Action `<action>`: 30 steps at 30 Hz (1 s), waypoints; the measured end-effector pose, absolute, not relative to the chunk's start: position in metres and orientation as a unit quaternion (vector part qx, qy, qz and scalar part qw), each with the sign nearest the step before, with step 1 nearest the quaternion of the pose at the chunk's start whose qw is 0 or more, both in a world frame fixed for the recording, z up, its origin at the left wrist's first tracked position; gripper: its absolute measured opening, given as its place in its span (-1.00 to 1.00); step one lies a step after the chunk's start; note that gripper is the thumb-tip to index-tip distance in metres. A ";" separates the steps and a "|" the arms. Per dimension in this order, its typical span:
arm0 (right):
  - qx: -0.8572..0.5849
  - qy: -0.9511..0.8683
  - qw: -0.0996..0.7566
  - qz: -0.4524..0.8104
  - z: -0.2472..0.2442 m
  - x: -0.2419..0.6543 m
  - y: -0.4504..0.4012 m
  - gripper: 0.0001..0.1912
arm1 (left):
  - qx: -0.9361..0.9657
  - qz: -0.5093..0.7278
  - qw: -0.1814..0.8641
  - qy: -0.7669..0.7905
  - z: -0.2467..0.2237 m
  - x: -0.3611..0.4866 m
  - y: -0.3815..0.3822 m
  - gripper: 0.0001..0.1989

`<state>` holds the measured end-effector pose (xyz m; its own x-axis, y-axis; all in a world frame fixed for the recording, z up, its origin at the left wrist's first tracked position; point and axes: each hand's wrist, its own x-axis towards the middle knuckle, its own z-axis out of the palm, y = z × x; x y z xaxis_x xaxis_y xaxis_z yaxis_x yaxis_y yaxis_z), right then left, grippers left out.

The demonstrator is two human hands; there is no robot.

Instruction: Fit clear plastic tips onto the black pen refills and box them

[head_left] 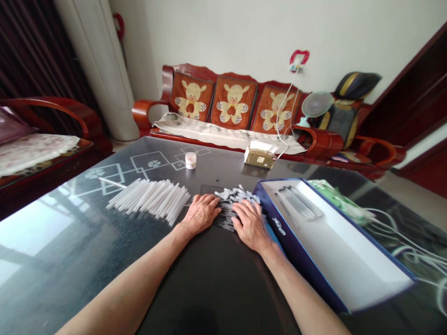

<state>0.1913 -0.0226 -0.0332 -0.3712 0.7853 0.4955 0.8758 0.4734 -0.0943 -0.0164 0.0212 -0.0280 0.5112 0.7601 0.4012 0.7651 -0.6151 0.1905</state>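
My left hand (201, 214) lies palm down at the left end of a bundle of thin, dark-tipped clear sticks (225, 218), which look like pen refills. Its fingers are stretched out and close together, and the fingertips are partly hidden. Over the right end of the same bundle rests my right hand (252, 225), with its fingers spread. Just beyond it is a heap of small whitish caps (235, 193). A wide row of translucent white tubes (148, 200) lies to the left of my left hand. Neither hand visibly grips anything.
An open blue box (314, 251) stands right of my right hand, with several slender sticks (300, 203) inside. Behind it are a green plastic bag (340, 202) and white cables (408, 246). A small white tub (190, 160), a tissue box (260, 156) and a tiny black piece (217, 179) are farther back.
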 end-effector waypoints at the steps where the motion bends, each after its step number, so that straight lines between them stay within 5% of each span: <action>1: -0.505 -0.823 0.244 -0.092 -0.034 0.190 -0.023 -0.71 | -0.872 -0.228 0.008 -0.434 -0.028 -0.017 0.022 -0.66; 10: -0.578 -0.733 0.320 -0.163 0.028 0.218 -0.008 -0.70 | -0.874 -0.227 0.014 -0.429 -0.027 -0.017 0.021 -0.63; 16: -0.784 -0.611 0.087 -0.061 0.038 0.297 0.038 -0.71 | -0.866 -0.257 0.016 -0.429 -0.027 -0.017 0.021 -0.65; 21: -0.816 -0.576 0.035 -0.007 0.007 0.320 0.047 -0.83 | -0.849 -0.298 0.023 -0.435 -0.029 -0.018 0.024 -0.67; 26: -0.822 -0.566 0.055 -0.013 0.012 0.315 0.042 -0.73 | -0.843 -0.330 0.034 -0.423 -0.030 -0.019 0.025 -0.69; 30: -0.788 -0.563 0.214 -0.131 0.057 0.296 0.038 -0.46 | -0.842 -0.349 0.043 -0.408 -0.032 -0.020 0.026 -0.71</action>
